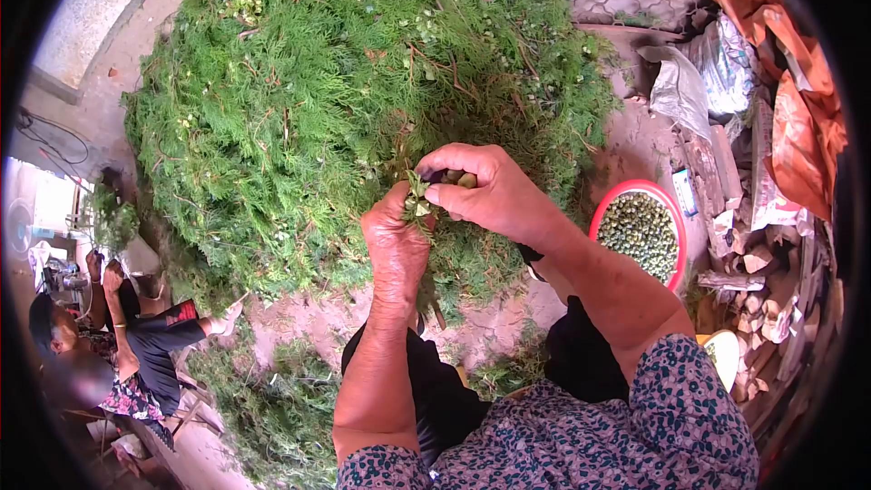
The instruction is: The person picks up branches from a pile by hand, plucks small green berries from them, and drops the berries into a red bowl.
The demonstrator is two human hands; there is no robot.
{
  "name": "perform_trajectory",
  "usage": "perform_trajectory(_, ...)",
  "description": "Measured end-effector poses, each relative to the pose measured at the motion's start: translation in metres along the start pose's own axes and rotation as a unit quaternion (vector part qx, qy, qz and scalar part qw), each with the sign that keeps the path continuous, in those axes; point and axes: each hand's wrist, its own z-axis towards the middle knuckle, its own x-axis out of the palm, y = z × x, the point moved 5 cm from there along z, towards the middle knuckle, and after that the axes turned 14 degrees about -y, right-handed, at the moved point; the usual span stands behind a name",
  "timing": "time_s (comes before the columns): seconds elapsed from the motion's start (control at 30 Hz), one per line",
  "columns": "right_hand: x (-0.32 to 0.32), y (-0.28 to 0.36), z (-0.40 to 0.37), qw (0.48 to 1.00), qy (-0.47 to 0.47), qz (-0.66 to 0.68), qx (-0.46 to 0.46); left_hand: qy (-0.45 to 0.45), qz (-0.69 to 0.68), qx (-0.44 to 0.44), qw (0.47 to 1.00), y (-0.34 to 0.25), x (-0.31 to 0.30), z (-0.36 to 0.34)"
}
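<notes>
My left hand (396, 222) is closed around a leafy evergreen sprig (417, 200) with pale green cones on it. Thumb and index finger of my right hand (485, 183) pinch at the top of that sprig, touching its cones. Several round green cones (466, 180) are tucked inside the curled fingers of the right hand. Both hands are close together over the front of a large heap of cut evergreen branches (308, 118). A red-rimmed basin (679, 234) full of small green cones (635, 231) stands to the right of my right forearm.
Loose clippings (281, 408) cover the floor at lower left. Another person (136, 345) sits at the left, hands raised by a branch (111, 218). Stacked firewood (753, 318), sacks (680, 91) and an orange tarp (798, 118) line the right side. A yellow-edged container (723, 358) sits near my right elbow.
</notes>
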Motion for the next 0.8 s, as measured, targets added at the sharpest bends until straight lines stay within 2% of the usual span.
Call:
perform_trajectory(0.07,0.001,0.003,0.000,0.997,-0.003,-0.065,-0.044,0.001,0.031,0.023,0.999,-0.009,0.000,0.001)
perform_trajectory(0.2,0.001,-0.005,-0.001,0.995,-0.014,-0.075,-0.065,0.008,0.072,0.031,0.997,-0.014,0.000,0.001)
perform_trajectory(0.27,0.000,-0.004,-0.002,0.985,-0.030,-0.080,-0.153,0.011,0.086,0.036,0.996,-0.011,0.002,-0.001)
perform_trajectory(0.4,-0.007,-0.007,-0.007,0.985,-0.034,-0.118,-0.124,0.008,0.005,0.021,1.000,-0.007,0.009,-0.005)
perform_trajectory(0.47,-0.013,-0.001,-0.015,0.919,-0.140,-0.179,-0.321,0.016,-0.016,0.012,1.000,-0.011,0.013,-0.009)
perform_trajectory(0.5,-0.017,0.004,-0.017,0.918,-0.143,-0.181,-0.323,0.005,-0.015,0.001,1.000,-0.015,0.014,-0.010)
perform_trajectory(0.53,-0.024,0.004,-0.017,0.956,-0.145,-0.123,-0.224,-0.006,-0.013,-0.010,1.000,-0.018,0.014,-0.012)
perform_trajectory(0.57,-0.032,0.002,-0.019,0.980,-0.148,-0.064,-0.119,-0.027,-0.085,-0.013,0.996,-0.024,0.017,-0.014)
perform_trajectory(0.6,-0.042,0.001,-0.021,0.992,-0.122,0.035,-0.005,-0.020,-0.088,-0.012,0.996,-0.025,0.017,-0.016)
perform_trajectory(0.67,-0.072,-0.002,-0.025,0.975,-0.110,0.180,0.066,-0.017,-0.120,-0.073,0.990,-0.015,0.018,-0.021)
perform_trajectory(0.7,-0.092,-0.007,-0.031,0.963,-0.131,0.217,0.087,-0.010,-0.023,-0.099,0.995,-0.003,0.014,-0.027)
perform_trajectory(0.73,-0.114,-0.007,-0.045,0.951,-0.191,0.208,0.126,-0.002,-0.041,-0.171,0.984,0.000,0.017,-0.035)
perform_trajectory(0.77,-0.141,-0.014,-0.056,0.944,-0.221,0.209,0.131,-0.009,-0.088,-0.202,0.975,-0.002,0.021,-0.041)
perform_trajectory(0.8,-0.169,-0.024,-0.069,0.935,-0.251,0.210,0.135,0.040,-0.115,-0.238,0.964,-0.016,0.027,-0.046)
